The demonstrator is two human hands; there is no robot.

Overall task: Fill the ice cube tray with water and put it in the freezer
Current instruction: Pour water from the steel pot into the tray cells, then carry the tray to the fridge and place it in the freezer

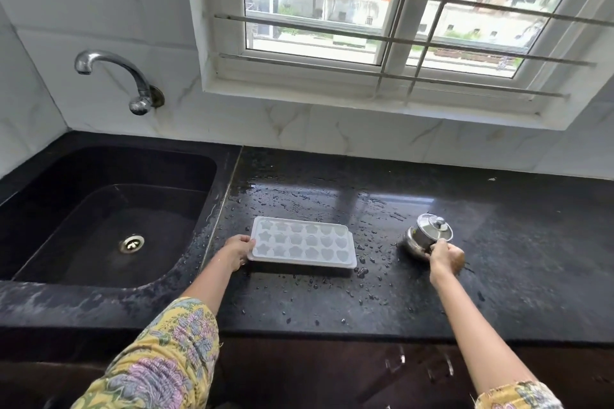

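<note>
1. While the ice cube tray (301, 242) lies flat on the wet black table (432, 302) at the centre of the frame, just right of the sink (109, 209), the left hand (238, 251) grasps its short left end, thumb over the rim and fingers seemingly under the edge
2. The right hand (444, 256), in the right-centre of the frame, is curled round a small steel pot (425, 237) with a knobbed lid; the pot stands well apart from the tray
3. The tray looks like thin translucent white plastic with star and heart cells; whether the cells hold water I cannot tell, since the pale surface gives no clear sign
4. Empty, it should be light and fairly stiff, though a long thin tray of this kind probably twists a little when lifted by one end
5. Filled, it will likely be much heavier and apt to slop, so one end alone is a poor hold; both short ends, kept level, seems the safer grip
6. Drops of water bead all over the table round the tray, so its rim and underside are probably wet and slippery; a firm pinch with the thumb on top and fingers below would suit
7. The tap (133, 83) sits at upper left, above the sink; the freezer is not in view
</note>
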